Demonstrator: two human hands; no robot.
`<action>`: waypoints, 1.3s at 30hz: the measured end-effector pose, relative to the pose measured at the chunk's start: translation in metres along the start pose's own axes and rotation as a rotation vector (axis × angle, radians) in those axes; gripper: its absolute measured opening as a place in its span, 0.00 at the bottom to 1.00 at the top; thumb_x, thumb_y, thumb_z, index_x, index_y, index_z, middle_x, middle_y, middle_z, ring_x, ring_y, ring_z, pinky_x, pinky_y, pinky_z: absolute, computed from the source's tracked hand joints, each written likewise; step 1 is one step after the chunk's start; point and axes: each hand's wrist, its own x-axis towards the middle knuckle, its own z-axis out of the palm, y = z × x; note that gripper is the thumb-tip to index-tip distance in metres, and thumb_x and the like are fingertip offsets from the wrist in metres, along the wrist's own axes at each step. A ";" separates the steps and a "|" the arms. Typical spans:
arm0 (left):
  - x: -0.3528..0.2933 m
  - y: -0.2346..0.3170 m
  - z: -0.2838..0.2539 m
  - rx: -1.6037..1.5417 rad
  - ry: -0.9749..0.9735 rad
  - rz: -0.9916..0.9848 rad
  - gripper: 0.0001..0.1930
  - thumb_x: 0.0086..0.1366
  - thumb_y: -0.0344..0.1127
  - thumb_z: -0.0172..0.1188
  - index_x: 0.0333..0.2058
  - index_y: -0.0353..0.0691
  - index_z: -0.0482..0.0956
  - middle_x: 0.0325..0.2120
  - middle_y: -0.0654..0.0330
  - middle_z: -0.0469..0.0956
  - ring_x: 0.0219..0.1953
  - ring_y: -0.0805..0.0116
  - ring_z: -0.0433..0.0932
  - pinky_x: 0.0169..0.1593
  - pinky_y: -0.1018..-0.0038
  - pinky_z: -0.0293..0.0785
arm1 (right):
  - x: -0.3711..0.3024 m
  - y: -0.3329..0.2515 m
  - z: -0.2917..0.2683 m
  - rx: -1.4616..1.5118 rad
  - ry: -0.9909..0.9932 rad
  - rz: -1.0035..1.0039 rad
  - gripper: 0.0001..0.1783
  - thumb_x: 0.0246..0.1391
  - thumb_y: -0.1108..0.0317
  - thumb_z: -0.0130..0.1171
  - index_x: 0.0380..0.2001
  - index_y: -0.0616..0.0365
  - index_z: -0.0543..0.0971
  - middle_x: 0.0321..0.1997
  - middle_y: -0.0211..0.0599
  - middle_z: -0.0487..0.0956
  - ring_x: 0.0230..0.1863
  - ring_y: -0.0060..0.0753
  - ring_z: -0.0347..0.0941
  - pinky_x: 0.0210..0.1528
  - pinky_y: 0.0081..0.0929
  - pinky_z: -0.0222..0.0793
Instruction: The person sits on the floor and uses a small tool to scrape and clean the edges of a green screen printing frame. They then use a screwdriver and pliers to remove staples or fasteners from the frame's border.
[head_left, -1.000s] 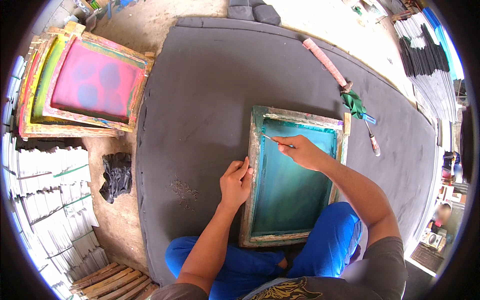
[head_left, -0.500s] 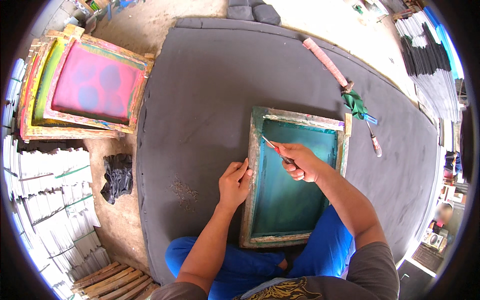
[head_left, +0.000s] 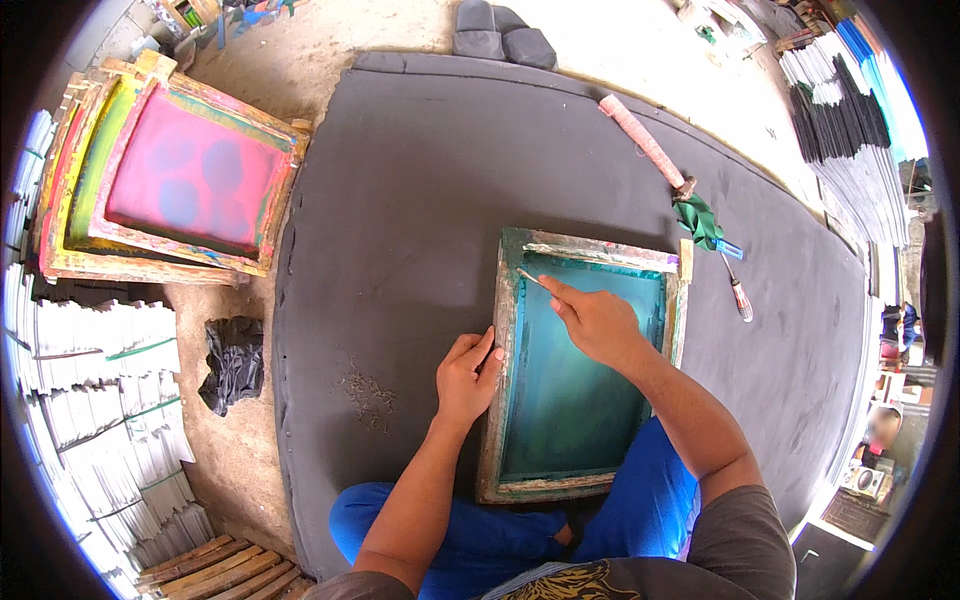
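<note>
A wooden screen-printing frame (head_left: 600, 250) with teal mesh (head_left: 575, 400) rests flat in front of me, its lower end by my crossed legs. My right hand (head_left: 602, 325) is closed around a screwdriver (head_left: 529, 277), whose handle the hand now hides. The thin metal shaft points to the inner edge of the frame's left rail, near the upper left corner. My left hand (head_left: 466, 378) grips the outside of that rail, thumb near its top face. Dark shavings (head_left: 368, 395) are scattered left of this hand.
Right of the frame lie a pink roll (head_left: 640, 138), a green strip bundle (head_left: 697, 220) and another screwdriver (head_left: 741, 300). Stained printing frames (head_left: 190, 170) lean at far left, above stacked white sheets (head_left: 100, 330). Black slippers (head_left: 500, 40) sit beyond the dark padded surface (head_left: 430, 150).
My right hand has turned over, back upward, and the screwdriver's handle has gone out of sight beneath it. The tip stays near the upper left corner. My left hand keeps its grip.
</note>
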 end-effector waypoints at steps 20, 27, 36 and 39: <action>-0.002 0.003 0.004 0.045 0.037 0.065 0.16 0.67 0.32 0.66 0.51 0.32 0.84 0.33 0.54 0.80 0.31 0.64 0.80 0.36 0.72 0.75 | 0.006 -0.024 -0.012 -0.097 -0.146 -0.004 0.27 0.72 0.59 0.47 0.72 0.44 0.65 0.34 0.54 0.85 0.33 0.58 0.83 0.36 0.54 0.79; -0.002 0.002 0.003 0.066 0.035 0.073 0.15 0.66 0.31 0.65 0.50 0.33 0.84 0.34 0.56 0.81 0.31 0.62 0.81 0.36 0.71 0.76 | 0.005 -0.023 -0.017 -0.249 -0.200 0.047 0.26 0.72 0.55 0.48 0.70 0.42 0.68 0.36 0.51 0.86 0.36 0.56 0.83 0.44 0.48 0.79; 0.001 0.004 0.001 0.063 0.028 0.073 0.15 0.66 0.31 0.66 0.50 0.33 0.84 0.34 0.55 0.81 0.30 0.62 0.81 0.35 0.70 0.77 | 0.012 0.018 0.028 0.695 -0.170 0.008 0.26 0.73 0.57 0.49 0.72 0.39 0.67 0.35 0.52 0.85 0.32 0.54 0.80 0.41 0.41 0.77; 0.002 0.005 0.000 0.052 0.023 0.056 0.15 0.66 0.31 0.66 0.50 0.33 0.85 0.34 0.55 0.81 0.30 0.62 0.81 0.35 0.71 0.76 | 0.012 0.011 0.013 0.805 -0.294 0.201 0.26 0.74 0.56 0.49 0.72 0.40 0.67 0.40 0.53 0.85 0.39 0.56 0.81 0.47 0.40 0.76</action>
